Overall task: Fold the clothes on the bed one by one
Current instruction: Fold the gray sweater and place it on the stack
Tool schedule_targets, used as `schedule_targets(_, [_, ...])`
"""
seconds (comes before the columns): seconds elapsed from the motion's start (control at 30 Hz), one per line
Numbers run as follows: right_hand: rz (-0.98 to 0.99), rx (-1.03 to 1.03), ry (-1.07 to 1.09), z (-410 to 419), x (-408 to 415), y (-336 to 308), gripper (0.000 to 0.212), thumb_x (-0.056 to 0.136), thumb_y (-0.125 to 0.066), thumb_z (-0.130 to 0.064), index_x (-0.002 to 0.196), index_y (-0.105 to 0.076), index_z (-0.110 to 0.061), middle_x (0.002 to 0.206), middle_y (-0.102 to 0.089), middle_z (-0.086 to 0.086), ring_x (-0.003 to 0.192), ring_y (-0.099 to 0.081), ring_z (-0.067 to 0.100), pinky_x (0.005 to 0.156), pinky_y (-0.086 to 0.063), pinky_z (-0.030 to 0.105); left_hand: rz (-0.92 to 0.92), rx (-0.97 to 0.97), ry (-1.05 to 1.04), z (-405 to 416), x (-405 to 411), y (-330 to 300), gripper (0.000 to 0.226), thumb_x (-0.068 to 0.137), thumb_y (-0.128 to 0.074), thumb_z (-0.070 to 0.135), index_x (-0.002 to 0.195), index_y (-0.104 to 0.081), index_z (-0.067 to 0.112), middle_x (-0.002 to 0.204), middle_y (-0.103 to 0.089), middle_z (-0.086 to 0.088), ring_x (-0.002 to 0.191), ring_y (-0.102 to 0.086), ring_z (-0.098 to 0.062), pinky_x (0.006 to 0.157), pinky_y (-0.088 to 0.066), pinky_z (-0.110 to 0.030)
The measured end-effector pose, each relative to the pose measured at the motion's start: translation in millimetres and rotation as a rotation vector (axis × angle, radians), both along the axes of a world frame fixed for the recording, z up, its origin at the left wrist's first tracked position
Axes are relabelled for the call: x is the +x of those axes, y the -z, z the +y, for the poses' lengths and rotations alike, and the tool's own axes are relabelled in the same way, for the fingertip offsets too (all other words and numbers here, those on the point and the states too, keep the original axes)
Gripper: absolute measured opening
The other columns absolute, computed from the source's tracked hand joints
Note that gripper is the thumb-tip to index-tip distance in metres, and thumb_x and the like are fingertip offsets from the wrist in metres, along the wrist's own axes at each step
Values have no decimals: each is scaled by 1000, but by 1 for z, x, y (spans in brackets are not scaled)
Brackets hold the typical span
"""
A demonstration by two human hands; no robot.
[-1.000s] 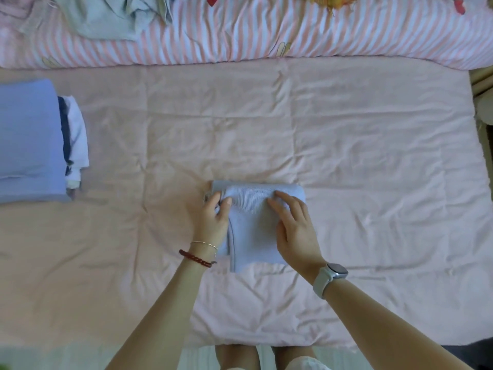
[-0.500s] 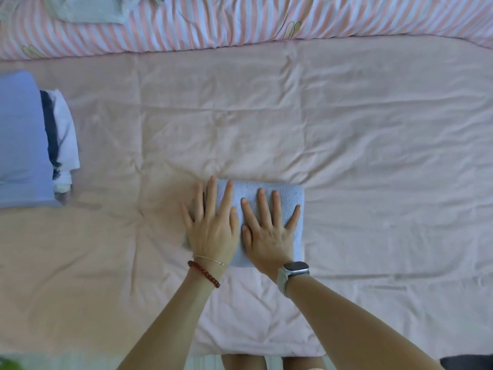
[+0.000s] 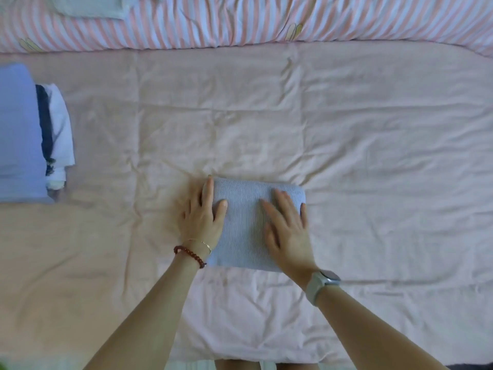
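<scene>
A light blue ribbed garment (image 3: 244,222), folded into a small rectangle, lies on the pink bed sheet (image 3: 346,142) near the front middle. My left hand (image 3: 204,217) lies along its left edge with straight fingers, the thumb on top of the fabric. My right hand (image 3: 286,228) presses flat on the right half, fingers spread and slightly blurred. Neither hand grips the cloth.
A stack of folded clothes (image 3: 21,134), blue on top with dark and white pieces beside it, sits at the left edge. A pink-and-white striped duvet (image 3: 266,20) runs along the back, with a pale unfolded garment (image 3: 90,8) on it at the top left.
The garment went from being folded over to a compact rectangle. Both hands were side by side flat on it; now they have slid apart toward its left and right edges.
</scene>
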State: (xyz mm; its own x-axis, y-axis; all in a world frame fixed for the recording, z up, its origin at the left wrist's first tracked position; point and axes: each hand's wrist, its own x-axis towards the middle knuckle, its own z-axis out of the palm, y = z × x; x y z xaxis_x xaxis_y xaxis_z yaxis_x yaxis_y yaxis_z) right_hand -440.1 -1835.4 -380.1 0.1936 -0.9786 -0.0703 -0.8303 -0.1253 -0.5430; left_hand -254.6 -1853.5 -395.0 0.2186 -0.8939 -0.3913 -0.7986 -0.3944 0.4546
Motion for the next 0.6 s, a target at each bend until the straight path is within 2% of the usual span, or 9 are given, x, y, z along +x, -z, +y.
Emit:
schedule_targets(0.07, [-219, 79, 216, 6, -16, -7, 45, 88, -46, -13, 133, -47, -8, 138, -41, 16, 128, -36, 28, 107, -30, 39, 197, -22, -157, 9, 7, -11, 59, 91, -54, 31, 143, -31, 15, 137, -44, -10, 125, -41, -27, 103, -33, -39])
schedule_targets(0.13, [-380, 298, 396, 13, -29, -12, 52, 93, -52, -16, 141, -34, -13, 131, -41, 7, 117, -45, 24, 101, -38, 35, 315, 66, -286, 20, 12, -17, 53, 86, -60, 37, 130, -44, 12, 124, -52, -7, 113, -51, -26, 92, -43, -36])
schedule_targets(0.2, [-484, 563, 515, 16, -33, -13, 63, 92, -56, -26, 145, -24, -22, 126, -49, 5, 104, -52, 17, 91, -41, 31, 444, 155, -353, 25, 15, -25, 55, 81, -62, 45, 124, -48, 15, 115, -58, 1, 106, -57, -20, 86, -47, -32])
schedule_targets(0.3, [-593, 717, 561, 11, -33, -10, 69, 91, -53, -35, 147, -14, -30, 132, -52, 8, 112, -52, 18, 96, -38, 31, 728, 198, -362, 20, 24, -27, 32, 88, -62, 26, 116, -49, 32, 103, -63, 19, 95, -60, 5, 74, -48, -14])
schedule_targets(0.33, [-617, 724, 550, 10, -33, -9, 69, 92, -53, -36, 147, -12, -33, 135, -50, 7, 118, -50, 20, 101, -37, 33, 774, 222, -347, 19, 27, -26, 33, 89, -59, 24, 117, -47, 35, 104, -61, 21, 92, -58, 9, 72, -45, -12])
schedule_targets(0.43, [-678, 700, 501, 11, -30, -11, 63, 91, -53, -37, 145, -20, -37, 140, -43, -3, 125, -45, 19, 106, -36, 39, 775, 217, -381, 23, 32, -26, 34, 91, -56, 26, 123, -47, 28, 111, -59, 15, 98, -56, 2, 77, -44, -16])
schedule_targets(0.5, [-710, 669, 496, 13, -30, -19, 60, 90, -54, -39, 142, -25, -38, 138, -44, -8, 123, -46, 16, 105, -38, 37, 761, 122, -465, 32, 26, -29, 17, 92, -55, 23, 109, -54, 22, 100, -61, 10, 89, -58, -2, 70, -46, -12])
schedule_targets(0.57, [-713, 648, 491, 18, -32, -31, 60, 89, -55, -40, 142, -28, -37, 139, -44, -9, 123, -46, 15, 105, -38, 36, 745, 57, -532, 46, 16, -40, 1, 93, -54, 21, 92, -54, 20, 88, -60, 7, 81, -57, -7, 69, -47, -17])
schedule_targets(0.6, [-710, 652, 487, 21, -32, -38, 60, 89, -55, -41, 142, -28, -36, 140, -43, -9, 124, -45, 14, 105, -38, 36, 731, 39, -550, 55, 12, -47, 5, 93, -53, 21, 88, -53, 19, 85, -59, 6, 79, -56, -9, 70, -46, -21])
